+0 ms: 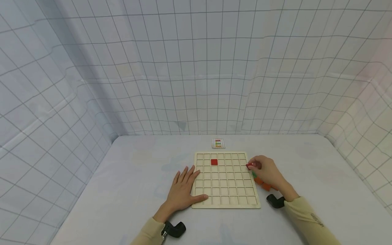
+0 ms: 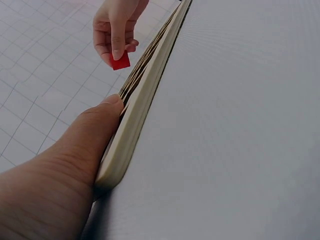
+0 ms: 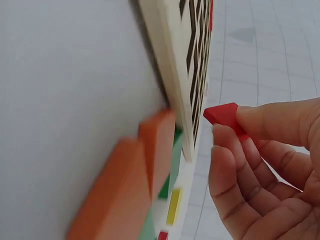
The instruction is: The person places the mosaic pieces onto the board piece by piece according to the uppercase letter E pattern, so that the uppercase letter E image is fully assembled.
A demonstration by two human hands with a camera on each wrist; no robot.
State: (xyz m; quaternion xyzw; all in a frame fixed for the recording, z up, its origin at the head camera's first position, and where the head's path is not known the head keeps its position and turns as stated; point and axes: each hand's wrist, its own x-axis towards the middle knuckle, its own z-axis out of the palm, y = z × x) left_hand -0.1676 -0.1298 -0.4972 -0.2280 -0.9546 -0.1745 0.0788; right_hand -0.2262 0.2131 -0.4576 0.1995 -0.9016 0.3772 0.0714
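Observation:
A square wooden grid board [image 1: 226, 202] lies on the table, with one red tile [image 1: 214, 162] set in a cell of an upper row. My left hand [image 1: 180, 192] rests on the board's left edge, fingers spread and thumb over the lower-left corner. Above the board's right edge, my right hand [image 1: 266, 169] pinches another red tile [image 3: 225, 115] between thumb and fingers. Beneath that hand lie orange blocks [image 3: 157, 145], with a green block [image 3: 171, 167] and a yellow block [image 3: 174, 206] close by; the hand partly hides this group in the head view.
A small card with a coloured grid pattern [image 1: 218, 143] lies behind the board. Black wrist-worn devices [image 1: 175, 229] sit at both wrists. White gridded curtains [image 1: 196, 68] enclose the table at the back and sides.

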